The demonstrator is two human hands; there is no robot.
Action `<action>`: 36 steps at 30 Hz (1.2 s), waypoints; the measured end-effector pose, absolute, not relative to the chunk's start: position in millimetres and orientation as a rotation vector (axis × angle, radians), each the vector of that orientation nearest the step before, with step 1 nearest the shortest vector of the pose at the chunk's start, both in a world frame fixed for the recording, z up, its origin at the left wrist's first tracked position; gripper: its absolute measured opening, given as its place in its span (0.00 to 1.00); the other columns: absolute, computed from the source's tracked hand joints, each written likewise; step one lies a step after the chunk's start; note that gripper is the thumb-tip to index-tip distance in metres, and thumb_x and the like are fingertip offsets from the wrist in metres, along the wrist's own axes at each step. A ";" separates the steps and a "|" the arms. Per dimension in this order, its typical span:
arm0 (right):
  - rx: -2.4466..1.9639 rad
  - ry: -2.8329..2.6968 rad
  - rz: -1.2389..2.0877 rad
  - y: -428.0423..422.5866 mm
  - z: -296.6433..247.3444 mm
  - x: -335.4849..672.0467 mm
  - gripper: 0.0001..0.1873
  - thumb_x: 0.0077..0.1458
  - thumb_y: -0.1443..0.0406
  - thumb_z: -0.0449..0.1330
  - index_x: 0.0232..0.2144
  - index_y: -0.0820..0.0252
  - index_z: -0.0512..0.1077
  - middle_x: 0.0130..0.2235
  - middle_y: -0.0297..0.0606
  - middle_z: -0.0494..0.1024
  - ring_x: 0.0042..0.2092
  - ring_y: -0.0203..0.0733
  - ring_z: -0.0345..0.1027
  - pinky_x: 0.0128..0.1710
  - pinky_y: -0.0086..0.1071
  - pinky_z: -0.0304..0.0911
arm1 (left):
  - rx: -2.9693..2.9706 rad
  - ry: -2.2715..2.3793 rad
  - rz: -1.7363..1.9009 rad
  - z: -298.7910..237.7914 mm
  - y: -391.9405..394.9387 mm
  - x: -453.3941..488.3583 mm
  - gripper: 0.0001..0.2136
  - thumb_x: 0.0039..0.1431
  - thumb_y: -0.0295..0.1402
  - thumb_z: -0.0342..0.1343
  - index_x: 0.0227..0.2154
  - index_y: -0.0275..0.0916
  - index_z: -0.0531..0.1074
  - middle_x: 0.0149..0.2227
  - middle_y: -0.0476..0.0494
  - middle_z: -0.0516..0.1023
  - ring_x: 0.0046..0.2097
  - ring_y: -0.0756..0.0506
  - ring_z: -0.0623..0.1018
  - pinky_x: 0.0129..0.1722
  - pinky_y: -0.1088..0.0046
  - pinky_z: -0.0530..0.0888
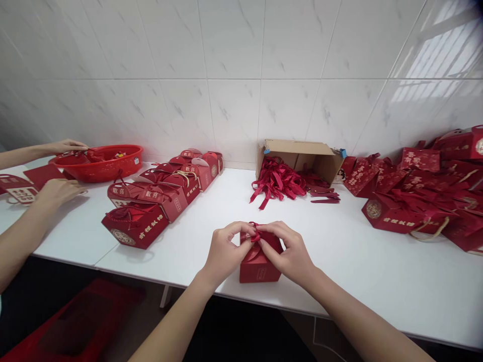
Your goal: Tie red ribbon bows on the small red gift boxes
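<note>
Box (260, 271) is set near the front edge of the white table (181, 244), between the two hands. By the left hand (225, 255), ribbon (256, 235) is pinched between thumb and fingertips above the box, the other fingers being curled in. By the right hand (293, 251), the same ribbon is pinched from the other side, thumb and forefinger brought almost together. Whether a loop or a knot is gripped cannot be told, as it is partly covered by fingertips. The ribbon is probably best held low against the box, with both sides drawn evenly; by too hard a pull, the card could be creased or the box tipped.

At far left, a co-worker's hands (62, 193) are held beside and over the basin (109, 170), well apart from the box. Next, a slanting row of boxes (175, 205) is set out; table top is seen between it and the left hand, so some sideways movement is allowed. Beyond the box, loose ribbons (277, 181) are spilled from a carton (298, 147). At right, boxes are piled (392, 215), and the widest stretch of table is left before them for the right arm. Least room is given at the front edge, towards which the box should not be dragged.
</note>
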State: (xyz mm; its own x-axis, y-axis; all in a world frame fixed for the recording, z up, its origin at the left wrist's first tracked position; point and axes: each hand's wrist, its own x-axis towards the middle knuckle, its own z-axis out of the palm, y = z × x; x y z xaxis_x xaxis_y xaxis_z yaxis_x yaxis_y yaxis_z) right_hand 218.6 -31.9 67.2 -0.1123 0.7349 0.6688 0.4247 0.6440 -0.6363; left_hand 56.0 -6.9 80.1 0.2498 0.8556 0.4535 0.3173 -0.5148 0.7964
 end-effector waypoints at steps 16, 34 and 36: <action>-1.178 -1.650 0.481 -29.3 75.4 220.8 0.08 0.54 0.66 0.58 0.31 0.59 0.78 0.36 0.41 0.74 0.35 0.41 0.70 0.34 0.34 0.68 | 1.820 1.025 1.162 82.6 -5.8 55.6 0.03 0.52 0.31 0.57 0.29 0.37 0.73 0.38 0.43 0.79 0.43 0.44 0.78 0.45 0.68 0.72; -1.232 -1.421 0.975 -26.1 74.3 217.9 0.11 0.52 0.58 0.60 0.27 0.59 0.77 0.60 0.44 0.61 0.59 0.53 0.57 0.53 0.46 0.58 | 1.739 0.993 1.106 83.4 -1.2 57.5 0.11 0.55 0.32 0.54 0.40 0.42 0.62 0.36 0.46 0.79 0.41 0.46 0.78 0.41 0.70 0.72; -1.186 -1.389 1.063 -26.0 75.1 217.5 0.12 0.51 0.57 0.60 0.26 0.59 0.77 0.61 0.44 0.61 0.60 0.53 0.55 0.52 0.44 0.59 | 1.744 0.986 1.077 85.6 -0.7 56.4 0.11 0.55 0.31 0.54 0.40 0.42 0.60 0.37 0.46 0.79 0.40 0.46 0.78 0.38 0.71 0.72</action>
State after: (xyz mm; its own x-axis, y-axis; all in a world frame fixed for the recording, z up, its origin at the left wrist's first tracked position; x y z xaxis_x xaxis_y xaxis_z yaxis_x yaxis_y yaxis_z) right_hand 217.5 -26.0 75.1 -0.0385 0.9901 0.1352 0.1281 0.1390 -0.9820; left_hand 56.4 -0.7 85.6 0.3211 0.9084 0.2677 0.1867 -0.3378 0.9225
